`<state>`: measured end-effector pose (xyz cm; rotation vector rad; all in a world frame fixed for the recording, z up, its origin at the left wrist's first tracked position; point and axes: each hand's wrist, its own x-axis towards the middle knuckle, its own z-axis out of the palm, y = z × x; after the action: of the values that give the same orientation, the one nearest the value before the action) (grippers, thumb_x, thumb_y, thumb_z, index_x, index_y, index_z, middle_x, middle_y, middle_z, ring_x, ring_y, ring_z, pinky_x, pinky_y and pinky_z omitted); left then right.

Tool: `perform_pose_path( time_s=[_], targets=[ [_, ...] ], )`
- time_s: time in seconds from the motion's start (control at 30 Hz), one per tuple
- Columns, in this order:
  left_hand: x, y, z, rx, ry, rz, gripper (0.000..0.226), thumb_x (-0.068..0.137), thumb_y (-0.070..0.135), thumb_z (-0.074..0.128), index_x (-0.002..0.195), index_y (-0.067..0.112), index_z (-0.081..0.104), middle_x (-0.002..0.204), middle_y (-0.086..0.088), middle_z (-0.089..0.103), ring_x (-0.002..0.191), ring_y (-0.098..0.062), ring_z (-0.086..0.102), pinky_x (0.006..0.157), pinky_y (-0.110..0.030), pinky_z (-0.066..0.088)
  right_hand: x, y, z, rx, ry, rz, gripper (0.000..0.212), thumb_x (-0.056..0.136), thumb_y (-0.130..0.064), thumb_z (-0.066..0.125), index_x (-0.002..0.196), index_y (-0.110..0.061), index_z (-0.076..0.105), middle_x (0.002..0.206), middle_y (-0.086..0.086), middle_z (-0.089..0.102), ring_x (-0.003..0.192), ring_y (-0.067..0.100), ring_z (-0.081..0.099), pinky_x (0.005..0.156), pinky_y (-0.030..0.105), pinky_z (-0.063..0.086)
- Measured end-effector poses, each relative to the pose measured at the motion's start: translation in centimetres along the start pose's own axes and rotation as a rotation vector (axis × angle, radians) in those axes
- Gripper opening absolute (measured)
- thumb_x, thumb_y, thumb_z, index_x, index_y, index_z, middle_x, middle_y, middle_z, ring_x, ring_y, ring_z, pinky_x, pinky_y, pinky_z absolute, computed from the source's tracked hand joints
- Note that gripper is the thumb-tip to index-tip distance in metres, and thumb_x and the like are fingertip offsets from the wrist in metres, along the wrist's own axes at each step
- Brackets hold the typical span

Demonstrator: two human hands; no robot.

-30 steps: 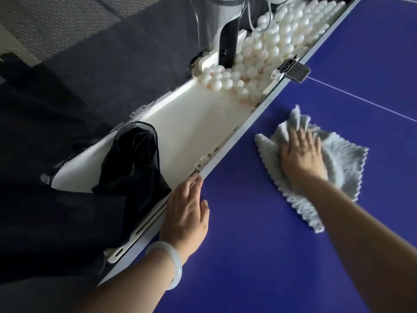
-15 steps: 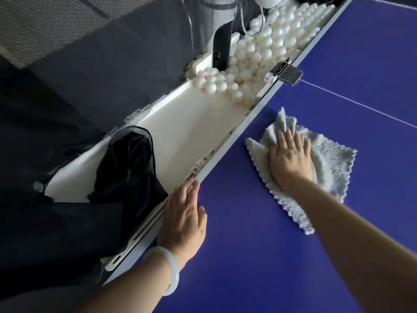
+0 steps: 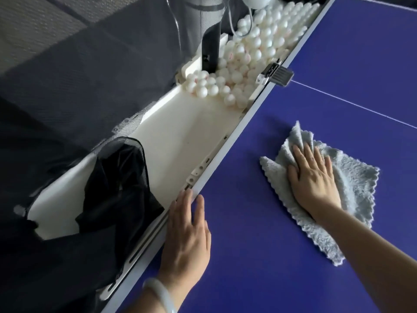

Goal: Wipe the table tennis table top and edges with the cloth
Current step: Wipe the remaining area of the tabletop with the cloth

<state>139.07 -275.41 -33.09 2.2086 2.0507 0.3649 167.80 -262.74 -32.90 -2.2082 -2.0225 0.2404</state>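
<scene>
Right hand (image 3: 314,180) flat on one cloth (image 3: 352,190).

White balls (image 3: 252,50) lie heaped at the far end of a long white trough (image 3: 180,141), around the foot of a black upright post (image 3: 211,48). Bunched black mesh netting (image 3: 117,195) drapes into the trough's near end. A ridged dark clamp (image 3: 276,74) sits just beside the heap.

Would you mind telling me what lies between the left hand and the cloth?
In the head view, only bare blue table top separates the left hand, resting at the edge, from the cloth under the right hand.
</scene>
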Motion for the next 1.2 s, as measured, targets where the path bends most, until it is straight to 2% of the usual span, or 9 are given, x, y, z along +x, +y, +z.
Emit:
perform_pose_path(
  time_s=[0.13, 0.37, 0.6, 0.67, 0.77, 0.83, 0.97, 1.03, 1.2],
  targets=[
    [2.8, 2.8, 0.5, -0.029, -0.009, 0.249, 0.054, 0.090, 0.021, 0.050, 0.141, 0.002, 0.048, 0.152, -0.016, 0.037, 0.146, -0.032, 0.029, 0.118, -0.048, 0.023, -0.3, -0.1, 0.1, 0.029, 0.019, -0.020, 0.056, 0.105, -0.039, 0.030, 0.159, -0.030, 0.021, 0.168, -0.007, 0.007, 0.154, 0.011, -0.004, 0.126, 0.039, -0.002],
    [15.4, 8.6, 2.7, -0.048, -0.136, 0.175, 0.057, 0.105, 0.035, 0.021, 0.155, 0.007, 0.023, 0.163, -0.012, 0.018, 0.152, -0.025, 0.007, 0.124, -0.043, 0.007, -0.6, 0.8, -0.9, 0.038, -0.067, -0.304, 0.056, 0.102, -0.030, 0.034, 0.155, -0.044, 0.023, 0.165, -0.018, 0.012, 0.155, 0.013, -0.003, 0.125, 0.050, 0.002],
    [16.5, 8.8, 3.7, -0.117, -0.090, 0.137, 0.068, 0.102, 0.044, 0.008, 0.151, 0.005, 0.034, 0.159, -0.010, 0.032, 0.150, -0.020, 0.022, 0.122, -0.043, 0.018, 2.1, 2.5, -0.6, -0.103, -0.131, -0.680, 0.056, 0.106, -0.048, 0.023, 0.160, -0.036, 0.012, 0.168, -0.010, 0.007, 0.155, 0.019, 0.004, 0.125, 0.046, 0.000],
    [16.6, 8.8, 3.6, -0.075, -0.122, 0.137, 0.070, 0.099, 0.044, 0.005, 0.153, 0.007, 0.031, 0.160, -0.010, 0.028, 0.151, -0.021, 0.019, 0.123, -0.043, 0.016, 5.4, 3.1, -0.7, -0.101, -0.097, -0.507, 0.058, 0.106, -0.049, 0.026, 0.159, -0.036, 0.010, 0.168, -0.005, 0.010, 0.155, 0.019, 0.006, 0.126, 0.040, -0.001],
    [16.5, 8.8, 3.5, -0.029, -0.170, 0.139, 0.070, 0.097, 0.042, 0.000, 0.156, 0.010, 0.023, 0.164, -0.007, 0.018, 0.152, -0.020, 0.009, 0.124, -0.042, 0.009, 11.1, 2.9, -0.9, 0.008, 0.002, 0.119, 0.058, 0.105, -0.043, 0.026, 0.160, -0.027, 0.016, 0.168, 0.001, 0.011, 0.155, 0.020, 0.003, 0.125, 0.043, -0.004],
    [16.6, 8.7, 3.7, -0.022, -0.176, 0.137, 0.064, 0.099, 0.038, 0.008, 0.155, 0.011, 0.024, 0.164, -0.007, 0.019, 0.152, -0.021, 0.010, 0.123, -0.042, 0.010, 13.2, 0.3, -0.7, 0.031, 0.027, 0.233, 0.057, 0.103, -0.039, 0.022, 0.158, -0.024, 0.020, 0.167, 0.002, 0.016, 0.154, 0.022, 0.007, 0.125, 0.047, -0.001],
    [16.6, 9.0, 3.4, -0.008, -0.131, 0.113, 0.041, 0.098, 0.030, 0.036, 0.131, 0.012, 0.052, 0.139, -0.010, 0.050, 0.136, -0.029, 0.041, 0.119, -0.045, 0.027, 13.3, -6.1, 0.9, 0.054, -0.174, -0.610, 0.059, 0.100, -0.048, 0.014, 0.157, -0.033, 0.024, 0.166, -0.006, 0.017, 0.154, 0.017, 0.010, 0.125, 0.043, -0.001],
    [16.6, 9.0, 3.4, -0.024, -0.087, 0.109, 0.036, 0.096, 0.029, 0.041, 0.123, 0.012, 0.057, 0.132, -0.009, 0.055, 0.128, -0.030, 0.050, 0.115, -0.045, 0.035, 14.8, -5.6, 0.6, 0.004, -0.204, -0.747, 0.059, 0.101, -0.054, 0.013, 0.157, -0.038, 0.020, 0.166, -0.011, 0.009, 0.155, 0.017, 0.004, 0.124, 0.041, -0.007],
    [16.6, 8.9, 3.9, -0.047, -0.099, 0.122, 0.055, 0.099, 0.031, 0.029, 0.149, 0.009, 0.038, 0.157, -0.008, 0.034, 0.147, -0.022, 0.027, 0.122, -0.043, 0.020, 20.9, 2.6, -0.5, -0.050, -0.032, -0.053, 0.067, 0.098, -0.065, 0.012, 0.159, -0.038, 0.005, 0.168, -0.003, 0.001, 0.155, 0.025, -0.002, 0.123, 0.051, -0.009]
  ],
)
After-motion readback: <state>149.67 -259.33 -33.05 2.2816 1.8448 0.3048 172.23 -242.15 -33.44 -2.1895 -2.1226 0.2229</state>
